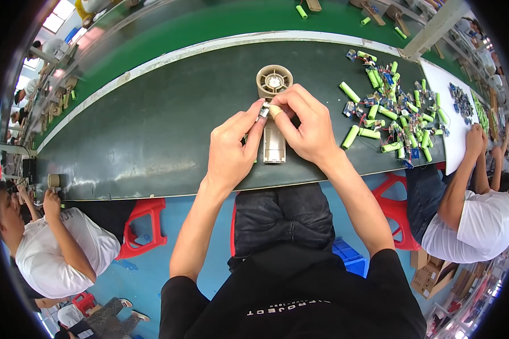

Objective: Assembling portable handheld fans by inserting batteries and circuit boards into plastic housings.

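Pinching a small part [264, 109], both hands' grips meet above the fan housing [274, 113].

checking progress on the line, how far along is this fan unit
Done: the beige fan housing lies on the belt, its handle half open. In hand: the left hand and right hand pinch a small part above the handle. Left: the handle shows no cover, and a pile of green cells lies to the right.

A beige plastic fan housing [274, 107] lies flat on the dark belt, round end away, with a small silver part [263, 110] held just above its handle.
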`<state>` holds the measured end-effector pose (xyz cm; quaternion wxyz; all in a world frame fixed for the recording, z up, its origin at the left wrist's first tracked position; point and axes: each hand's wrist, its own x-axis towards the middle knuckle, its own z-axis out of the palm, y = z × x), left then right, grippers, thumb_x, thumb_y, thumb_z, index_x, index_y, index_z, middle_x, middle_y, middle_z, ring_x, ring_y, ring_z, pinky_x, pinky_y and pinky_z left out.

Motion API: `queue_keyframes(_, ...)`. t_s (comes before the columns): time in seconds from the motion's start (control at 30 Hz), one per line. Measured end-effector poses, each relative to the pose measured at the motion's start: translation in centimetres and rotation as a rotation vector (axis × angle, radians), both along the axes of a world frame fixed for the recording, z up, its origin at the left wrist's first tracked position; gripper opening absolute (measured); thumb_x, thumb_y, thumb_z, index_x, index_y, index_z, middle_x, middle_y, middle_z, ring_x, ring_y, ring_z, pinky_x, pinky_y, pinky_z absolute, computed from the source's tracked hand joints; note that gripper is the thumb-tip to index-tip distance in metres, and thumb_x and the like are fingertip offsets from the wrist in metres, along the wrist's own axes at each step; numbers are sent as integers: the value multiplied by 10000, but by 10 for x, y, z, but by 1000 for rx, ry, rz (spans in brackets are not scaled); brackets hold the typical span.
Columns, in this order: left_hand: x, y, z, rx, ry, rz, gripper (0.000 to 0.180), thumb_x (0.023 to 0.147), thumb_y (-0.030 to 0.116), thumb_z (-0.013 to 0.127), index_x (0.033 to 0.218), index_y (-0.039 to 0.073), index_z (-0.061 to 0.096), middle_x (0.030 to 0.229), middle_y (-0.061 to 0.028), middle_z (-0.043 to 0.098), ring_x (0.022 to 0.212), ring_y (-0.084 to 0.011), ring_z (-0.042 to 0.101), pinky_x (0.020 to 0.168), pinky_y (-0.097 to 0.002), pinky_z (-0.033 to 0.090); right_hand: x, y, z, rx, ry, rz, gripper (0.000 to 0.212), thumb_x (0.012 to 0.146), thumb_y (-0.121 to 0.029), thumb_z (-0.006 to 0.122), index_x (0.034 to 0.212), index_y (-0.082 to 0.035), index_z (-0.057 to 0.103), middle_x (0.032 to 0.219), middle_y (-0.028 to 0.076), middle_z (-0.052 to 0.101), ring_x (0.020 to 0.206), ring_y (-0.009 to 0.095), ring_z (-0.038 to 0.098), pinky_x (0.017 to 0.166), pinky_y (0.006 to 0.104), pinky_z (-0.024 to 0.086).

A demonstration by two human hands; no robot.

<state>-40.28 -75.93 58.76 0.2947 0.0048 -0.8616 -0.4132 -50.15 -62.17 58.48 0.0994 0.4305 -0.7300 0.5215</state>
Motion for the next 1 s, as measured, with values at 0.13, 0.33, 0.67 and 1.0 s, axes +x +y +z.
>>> queue_keyframes(0.13,0,2,-7,-136,26,58,305,892,7,647,1196,12,673,804,-133,663,662,-270,634,613,-354,508,0,3,2,16,-179,46,75,871,-32,642,912,23,614,838,58,571,633,122,546,574,262,442)
queue_keyframes(0.33,-2,-5,-7,-166,13,10,320,880,-9,647,1198,20,673,827,-127,660,699,-274,637,634,-361,512,-5,3,1,60,-168,86,73,872,-37,641,901,25,616,827,63,576,655,134,553,595,266,445)
queue_keyframes(0.67,-14,1,5,-150,32,-19,361,883,-20,619,1242,12,639,785,-152,603,697,-318,596,659,-403,495,-11,8,16,138,305,-125,94,810,-91,700,881,-45,659,856,96,659,798,303,653,709,417,514)
queue_keyframes(1.0,2,-4,-13,-172,84,-22,314,850,-33,645,1162,-21,668,718,-139,597,641,-300,581,602,-397,471,4,2,-7,44,381,-69,107,866,-124,644,937,-46,622,859,72,592,786,249,617,679,358,476)
